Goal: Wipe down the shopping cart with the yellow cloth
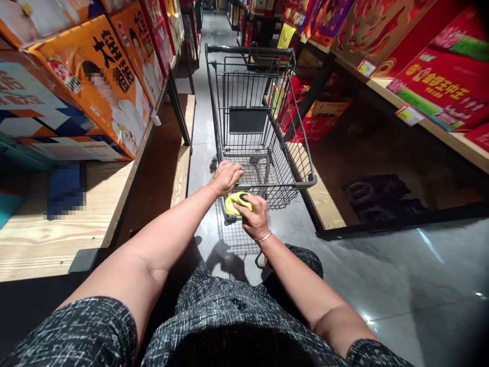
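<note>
A dark metal shopping cart (246, 145) stands in the aisle before me, its handle at the far end. My left hand (226, 178) is closed over the near left corner of its wire basket. My right hand (255, 216), with a thin bracelet at the wrist, is closed on a bright yellow cloth (232, 204). The bunched cloth lies against the cart's near end, just below my left hand. Whether it touches the wires I cannot tell. Nothing shows inside the basket except its wire mesh and a dark panel (247, 121) on the far side.
Left, a wooden shelf (103, 204) holds large orange boxes (103, 81). Right, another shelf (382, 86) carries red packages (435, 89), with dark goods (382, 196) below. Shelf edges stand close on both sides of the cart. Grey tiles (382, 275) cover the floor.
</note>
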Demonstrator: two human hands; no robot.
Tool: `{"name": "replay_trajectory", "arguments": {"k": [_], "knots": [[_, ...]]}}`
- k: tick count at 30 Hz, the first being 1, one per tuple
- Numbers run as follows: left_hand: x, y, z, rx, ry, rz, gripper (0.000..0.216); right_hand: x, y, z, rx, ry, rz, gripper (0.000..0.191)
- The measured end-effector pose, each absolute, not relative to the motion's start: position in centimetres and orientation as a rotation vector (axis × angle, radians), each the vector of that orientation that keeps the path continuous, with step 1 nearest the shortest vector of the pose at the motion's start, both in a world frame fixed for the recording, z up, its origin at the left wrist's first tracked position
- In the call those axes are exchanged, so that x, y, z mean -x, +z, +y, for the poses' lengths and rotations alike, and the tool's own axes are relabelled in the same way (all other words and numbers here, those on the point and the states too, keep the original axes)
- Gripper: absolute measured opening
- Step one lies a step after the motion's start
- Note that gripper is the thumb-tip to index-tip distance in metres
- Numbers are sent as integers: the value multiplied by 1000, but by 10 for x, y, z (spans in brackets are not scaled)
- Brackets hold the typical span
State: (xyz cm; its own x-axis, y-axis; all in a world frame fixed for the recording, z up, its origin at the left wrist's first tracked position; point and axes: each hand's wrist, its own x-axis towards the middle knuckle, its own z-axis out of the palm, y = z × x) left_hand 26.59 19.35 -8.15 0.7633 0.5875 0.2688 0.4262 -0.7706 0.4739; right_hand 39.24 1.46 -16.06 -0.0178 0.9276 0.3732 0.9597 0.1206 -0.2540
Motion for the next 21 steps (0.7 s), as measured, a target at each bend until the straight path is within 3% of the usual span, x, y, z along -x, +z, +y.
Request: {"name": "replay_trajectory", "arguments": {"k": [4, 7, 16, 21], "knots": [[-265, -84, 196, -2426, 593, 943, 38, -389, -96, 44, 1856, -239, -1879, 51], [-258, -84, 198, -2507, 581, 895, 38, -404, -79, 47, 1872, -189, -1990, 46], [-230, -84, 211, -2684, 568, 784, 43, -523, -79, 1, 2145, -418, -1584, 44], [-225, -78, 194, -2703, 512, 875, 44, -496, -103, 5, 2067, -449, -1314, 48]]}}
